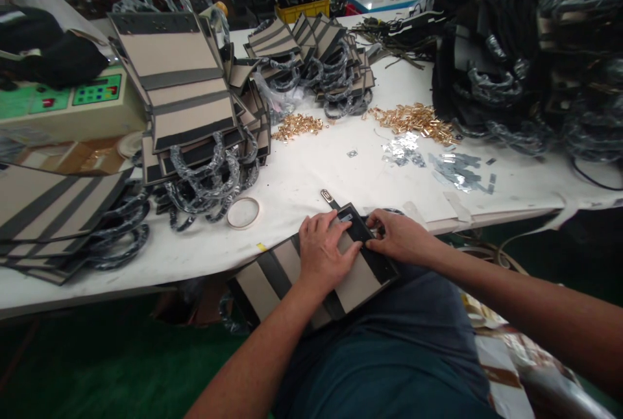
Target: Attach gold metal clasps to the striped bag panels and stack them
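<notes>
A beige and black bag panel (pixel 363 286) lies slanted across my lap, against the table's front edge. My left hand (pixel 324 250) rests on top of it with fingers spread, the fingertips beside a small metal plate (pixel 346 218) on the dark end strip. My right hand (pixel 396 235) is closed at the strip's right edge, thumb and bent fingers gripping there; whether a small part is also between them is hidden. A dark tab with a gold-coloured metal fitting (pixel 326 196) sticks out past the panel's far edge onto the table.
On the white table (pixel 311 172) lie gold-coloured fittings (pixel 416 122), thin metal plates (pixel 457 169) and a tape ring (pixel 243 213). Stacked bag panels with wrapped handles (pixel 185 75) stand left. Black bags (pixel 491 69) pile up right. A machine with green panels (pixel 73 98) sits far left.
</notes>
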Tool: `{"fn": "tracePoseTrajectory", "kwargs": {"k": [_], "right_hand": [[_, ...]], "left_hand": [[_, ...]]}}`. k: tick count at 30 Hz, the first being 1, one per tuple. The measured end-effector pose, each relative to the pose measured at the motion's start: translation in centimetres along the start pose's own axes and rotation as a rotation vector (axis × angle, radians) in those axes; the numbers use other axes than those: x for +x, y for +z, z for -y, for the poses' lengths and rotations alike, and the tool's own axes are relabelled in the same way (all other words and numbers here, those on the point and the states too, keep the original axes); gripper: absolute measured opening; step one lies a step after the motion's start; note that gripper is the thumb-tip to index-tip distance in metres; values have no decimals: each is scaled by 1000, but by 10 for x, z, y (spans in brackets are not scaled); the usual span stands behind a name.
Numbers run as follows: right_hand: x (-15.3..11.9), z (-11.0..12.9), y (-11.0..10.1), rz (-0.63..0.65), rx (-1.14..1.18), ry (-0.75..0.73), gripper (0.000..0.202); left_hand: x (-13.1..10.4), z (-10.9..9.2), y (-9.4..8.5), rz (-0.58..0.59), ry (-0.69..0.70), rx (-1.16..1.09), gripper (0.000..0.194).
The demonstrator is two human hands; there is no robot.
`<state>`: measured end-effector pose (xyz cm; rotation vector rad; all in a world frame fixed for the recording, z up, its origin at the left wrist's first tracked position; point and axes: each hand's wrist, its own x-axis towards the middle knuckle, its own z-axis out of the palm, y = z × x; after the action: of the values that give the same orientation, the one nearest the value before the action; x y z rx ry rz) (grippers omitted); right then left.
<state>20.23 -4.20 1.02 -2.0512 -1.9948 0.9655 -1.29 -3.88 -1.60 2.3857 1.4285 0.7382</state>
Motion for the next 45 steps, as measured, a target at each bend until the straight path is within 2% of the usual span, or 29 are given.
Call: {"fn": "tracePoseTrajectory", "kwargs": {"k": [8, 15, 17, 20, 27, 34, 41, 45], "right_hand": [[-3, 0, -1, 7, 50, -29, 29], [-18, 1, 7, -158, -9, -116, 30], [-24, 2, 10, -189, -35, -169, 22], [-30, 2, 13, -157, -85, -195, 7], [-28, 9, 18, -169, -136, -195, 12], [-31, 18, 22, -237, -304, -248, 15], [-31, 25, 32, -351, -436, -207, 20], [-30, 26, 34, -353, -437, -207, 22]], "left_hand": [[-1, 2, -1, -8, 18, 1, 44], [-3, 3, -1, -2, 24, -2, 42], [-4, 4, -1, 5, 34, -2, 42], [-4, 5, -2, 22, 47, -1, 42], [-2, 4, -3, 27, 41, -8, 42], [-1, 5, -3, 33, 28, -31, 40], [-1, 7, -3, 46, 32, -41, 40], [-1, 8, -4, 42, 39, -32, 40]]}}
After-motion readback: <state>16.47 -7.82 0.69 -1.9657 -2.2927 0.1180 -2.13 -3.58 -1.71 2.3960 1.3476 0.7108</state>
